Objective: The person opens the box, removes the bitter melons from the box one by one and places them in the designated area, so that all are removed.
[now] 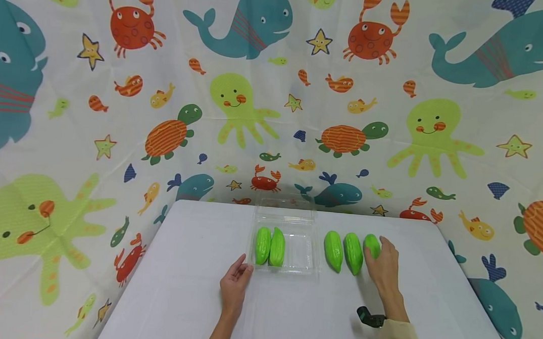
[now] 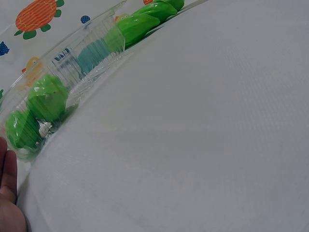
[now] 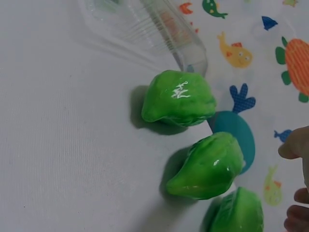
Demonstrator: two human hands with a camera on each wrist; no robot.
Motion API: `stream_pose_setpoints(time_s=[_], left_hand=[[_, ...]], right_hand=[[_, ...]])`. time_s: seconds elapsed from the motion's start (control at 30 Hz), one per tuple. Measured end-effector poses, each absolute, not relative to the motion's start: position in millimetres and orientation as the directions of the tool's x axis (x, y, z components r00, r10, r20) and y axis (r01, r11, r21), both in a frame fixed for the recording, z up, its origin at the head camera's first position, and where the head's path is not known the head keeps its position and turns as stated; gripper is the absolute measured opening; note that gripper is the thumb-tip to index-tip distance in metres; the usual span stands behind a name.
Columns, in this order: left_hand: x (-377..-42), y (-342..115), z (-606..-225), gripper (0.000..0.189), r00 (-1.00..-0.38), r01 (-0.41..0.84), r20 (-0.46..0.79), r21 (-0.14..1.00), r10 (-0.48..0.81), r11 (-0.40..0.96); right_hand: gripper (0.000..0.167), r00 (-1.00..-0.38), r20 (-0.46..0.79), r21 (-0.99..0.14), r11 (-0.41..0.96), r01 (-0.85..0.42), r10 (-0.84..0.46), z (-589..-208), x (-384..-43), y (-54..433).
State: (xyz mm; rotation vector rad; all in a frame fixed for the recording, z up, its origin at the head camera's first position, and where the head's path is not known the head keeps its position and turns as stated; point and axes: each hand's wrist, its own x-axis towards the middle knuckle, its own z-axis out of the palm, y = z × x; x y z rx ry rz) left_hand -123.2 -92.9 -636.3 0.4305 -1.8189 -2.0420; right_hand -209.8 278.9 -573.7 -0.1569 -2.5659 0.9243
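the right hand (image 1: pixel 383 265), nearer than the loose, empty left hand (image 1: pixel 234 285), has thumb and finger apart around the rightmost green fruit (image 1: pixel 372 244), which lies longways, near to far.

A white table (image 1: pixel 195 247) lies beneath both hands (image 1: pixel 234 289). Beyond them hangs a white cloth (image 1: pixel 171 59) printed with sea creatures: a large green octopus (image 1: pixel 24 209) off to the hands' left, a teal whale (image 1: pixel 497 303) to their right, a small red crab (image 1: pixel 265 183) ahead.
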Motion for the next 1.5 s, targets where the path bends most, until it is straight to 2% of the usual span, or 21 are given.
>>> stream_pose_setpoints(time_s=[0.5, 0.73, 1.1, 1.5], left_hand=[[-125.5, -94.2, -642.0, 0.045, -0.884, 0.092, 0.038, 0.991, -0.466, -0.095], [-120.3, -93.2, -625.9, 0.044, -0.893, 0.065, 0.018, 0.994, -0.45, -0.09], [-125.4, -94.9, -641.9, 0.045, -0.883, 0.11, 0.056, 0.99, -0.467, -0.09], [-125.5, -94.7, -634.0, 0.045, -0.886, 0.075, 0.023, 0.993, -0.464, -0.094]], right_hand=[[0.06, -0.917, 0.335, -0.641, 0.766, -0.053, 0.217, -564.4, -209.8, 263.3], [0.061, -0.934, 0.291, -0.655, 0.755, -0.036, 0.207, -557.5, -208.7, 254.0], [0.061, -0.92, 0.346, -0.646, 0.758, -0.09, 0.185, -555.1, -209.0, 239.8], [0.061, -0.92, 0.367, -0.658, 0.738, -0.152, 0.137, -552.7, -208.3, 219.5]])
